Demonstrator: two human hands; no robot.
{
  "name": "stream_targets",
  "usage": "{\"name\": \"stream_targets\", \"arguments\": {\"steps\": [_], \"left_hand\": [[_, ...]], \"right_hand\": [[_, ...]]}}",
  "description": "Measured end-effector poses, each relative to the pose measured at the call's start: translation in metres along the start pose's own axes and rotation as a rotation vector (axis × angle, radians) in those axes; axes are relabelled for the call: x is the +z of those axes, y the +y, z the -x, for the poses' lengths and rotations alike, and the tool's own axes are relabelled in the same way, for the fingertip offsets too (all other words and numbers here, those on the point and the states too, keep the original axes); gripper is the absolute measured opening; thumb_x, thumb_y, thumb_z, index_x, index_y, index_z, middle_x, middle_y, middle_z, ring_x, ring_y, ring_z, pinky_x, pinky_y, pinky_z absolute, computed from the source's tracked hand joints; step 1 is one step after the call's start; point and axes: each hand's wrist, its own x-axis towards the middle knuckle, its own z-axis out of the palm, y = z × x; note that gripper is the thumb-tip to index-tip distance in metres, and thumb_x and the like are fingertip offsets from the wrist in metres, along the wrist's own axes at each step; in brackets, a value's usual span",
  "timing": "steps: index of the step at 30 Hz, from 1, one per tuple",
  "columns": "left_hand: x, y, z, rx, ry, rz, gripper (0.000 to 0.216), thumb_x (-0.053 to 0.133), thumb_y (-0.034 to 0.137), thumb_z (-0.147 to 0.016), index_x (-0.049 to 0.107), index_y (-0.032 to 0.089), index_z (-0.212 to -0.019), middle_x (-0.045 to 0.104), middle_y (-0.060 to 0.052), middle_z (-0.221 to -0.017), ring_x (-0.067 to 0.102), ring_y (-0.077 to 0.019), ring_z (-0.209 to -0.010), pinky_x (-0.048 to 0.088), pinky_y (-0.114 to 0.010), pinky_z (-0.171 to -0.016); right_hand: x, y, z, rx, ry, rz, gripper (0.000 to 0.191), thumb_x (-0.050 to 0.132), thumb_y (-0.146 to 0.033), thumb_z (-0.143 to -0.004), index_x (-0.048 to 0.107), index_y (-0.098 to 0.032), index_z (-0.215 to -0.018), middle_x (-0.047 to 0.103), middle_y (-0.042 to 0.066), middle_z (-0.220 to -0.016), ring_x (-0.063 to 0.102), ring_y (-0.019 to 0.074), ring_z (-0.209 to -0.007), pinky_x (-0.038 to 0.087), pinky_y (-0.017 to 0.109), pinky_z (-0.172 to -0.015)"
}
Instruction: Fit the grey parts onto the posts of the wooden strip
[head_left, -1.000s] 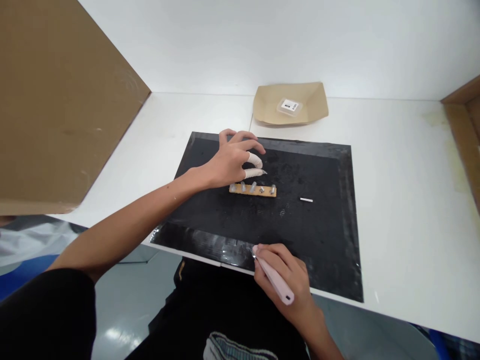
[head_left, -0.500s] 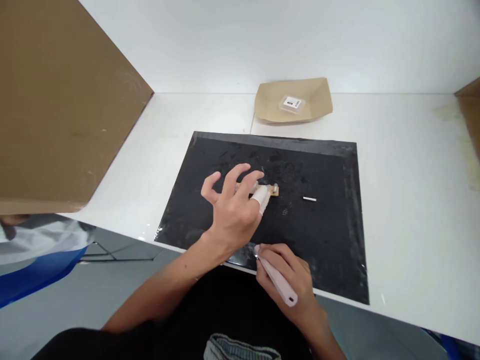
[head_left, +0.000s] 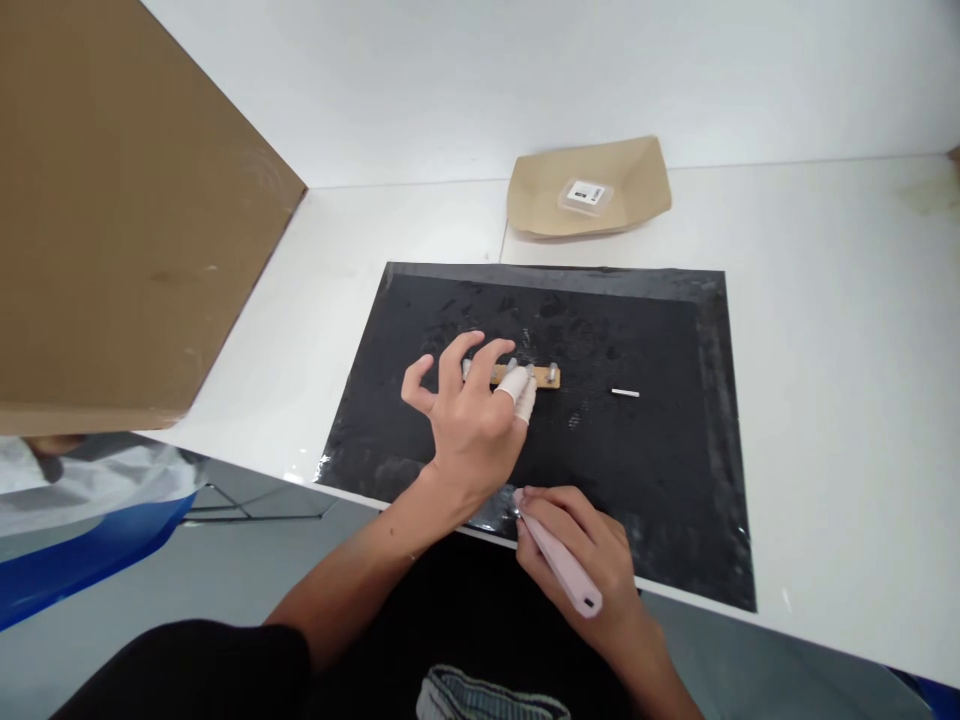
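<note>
Pulled back since a second ago, the left hand (head_left: 476,425) bends over the yellow strip (head_left: 543,379) mid-frame; I can't tell whether its wrapped fingers (head_left: 514,383) grip anything. Lower centre, the right hand (head_left: 606,558) clasps a pink tool (head_left: 561,557).

Place: a work booth, probably in a workshop, though the view is narrow
Table (head_left: 832,380): white, against a white wall (head_left: 420,90)
Panel (head_left: 135,220): brown, closing the left side
Mat (head_left: 667,440): black, scuffed
</note>
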Motion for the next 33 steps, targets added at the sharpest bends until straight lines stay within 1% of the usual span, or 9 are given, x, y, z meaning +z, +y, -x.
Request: {"name": "stream_targets", "arguments": {"steps": [9,14,17,18,20,24,27,29,33], "left_hand": [[0.006,0.001,0.005,0.004,-0.035,0.039,0.022,0.066,0.002,-0.08,0.071,0.023,-0.078,0.08,0.002,-0.113,0.065,-0.0274,-0.119,0.023,-0.049,-0.106],[0.007,0.002,0.002,0.0,-0.026,0.061,0.015,0.073,0.016,-0.089,0.071,0.024,-0.077,0.08,0.002,-0.11,0.066,-0.0273,-0.117,0.023,-0.049,-0.104],[0.001,0.003,0.001,-0.014,-0.048,0.081,0.008,0.077,0.027,-0.091,0.073,0.026,-0.083,0.08,0.002,-0.112,0.067,-0.0282,-0.117,0.024,-0.049,-0.103],[-0.003,0.003,0.0,-0.033,-0.07,0.098,0.007,0.078,0.031,-0.09,0.074,0.026,-0.087,0.08,0.001,-0.114,0.066,-0.0289,-0.118,0.024,-0.05,-0.103],[-0.01,0.001,-0.001,-0.094,-0.153,0.138,0.017,0.082,0.038,-0.088,0.074,0.027,-0.098,0.078,-0.002,-0.121,0.064,-0.0313,-0.124,0.027,-0.051,-0.103],[-0.02,-0.015,-0.007,-0.223,-0.438,0.169,0.059,0.087,0.047,-0.08,0.065,0.024,-0.129,0.063,-0.013,-0.146,0.049,-0.0406,-0.141,0.032,-0.057,-0.104],[-0.02,-0.031,-0.012,-0.208,-0.613,0.167,0.073,0.088,0.052,-0.078,0.06,0.023,-0.139,0.051,-0.018,-0.157,0.038,-0.0457,-0.147,0.033,-0.063,-0.107],[-0.018,-0.038,-0.015,-0.182,-0.651,0.172,0.072,0.087,0.053,-0.078,0.061,0.023,-0.139,0.047,-0.018,-0.159,0.035,-0.0462,-0.149,0.032,-0.065,-0.11],[-0.014,-0.045,-0.02,-0.141,-0.628,0.177,0.076,0.091,0.052,-0.074,0.061,0.024,-0.139,0.044,-0.018,-0.162,0.032,-0.0465,-0.15,0.03,-0.066,-0.113]], "right_hand": [[0.001,0.0,0.003,0.007,0.001,-0.008,0.016,0.062,-0.009,-0.096,0.066,-0.018,-0.109,0.072,0.007,-0.103,0.073,0.0164,-0.082,0.059,0.028,-0.072],[0.001,0.001,0.003,0.019,-0.006,-0.014,0.016,0.061,-0.009,-0.097,0.066,-0.018,-0.109,0.072,0.007,-0.102,0.073,0.0164,-0.082,0.058,0.028,-0.071],[0.0,0.001,0.003,0.011,-0.001,-0.013,0.016,0.061,-0.009,-0.096,0.066,-0.018,-0.109,0.072,0.007,-0.103,0.073,0.0166,-0.082,0.059,0.028,-0.072],[0.0,0.001,0.004,0.012,-0.002,-0.01,0.017,0.061,-0.009,-0.096,0.066,-0.018,-0.109,0.072,0.007,-0.102,0.073,0.0166,-0.082,0.059,0.028,-0.072],[0.0,0.001,0.004,0.014,0.0,-0.01,0.018,0.062,-0.008,-0.096,0.066,-0.018,-0.11,0.072,0.007,-0.102,0.073,0.0162,-0.082,0.059,0.027,-0.072],[0.001,0.001,0.004,0.012,0.015,-0.018,0.018,0.062,-0.009,-0.096,0.065,-0.018,-0.11,0.072,0.006,-0.103,0.072,0.015,-0.08,0.058,0.026,-0.071],[0.0,0.001,0.003,0.016,0.0,-0.015,0.017,0.062,-0.009,-0.096,0.065,-0.019,-0.11,0.072,0.006,-0.104,0.072,0.0146,-0.08,0.058,0.026,-0.07],[0.0,0.0,0.003,0.018,-0.007,-0.01,0.017,0.061,-0.009,-0.096,0.065,-0.019,-0.109,0.072,0.006,-0.103,0.072,0.0144,-0.08,0.058,0.026,-0.07],[0.001,0.0,0.003,0.01,0.018,-0.013,0.018,0.062,-0.006,-0.094,0.066,-0.018,-0.108,0.072,0.006,-0.102,0.072,0.0141,-0.081,0.058,0.025,-0.07]]}}
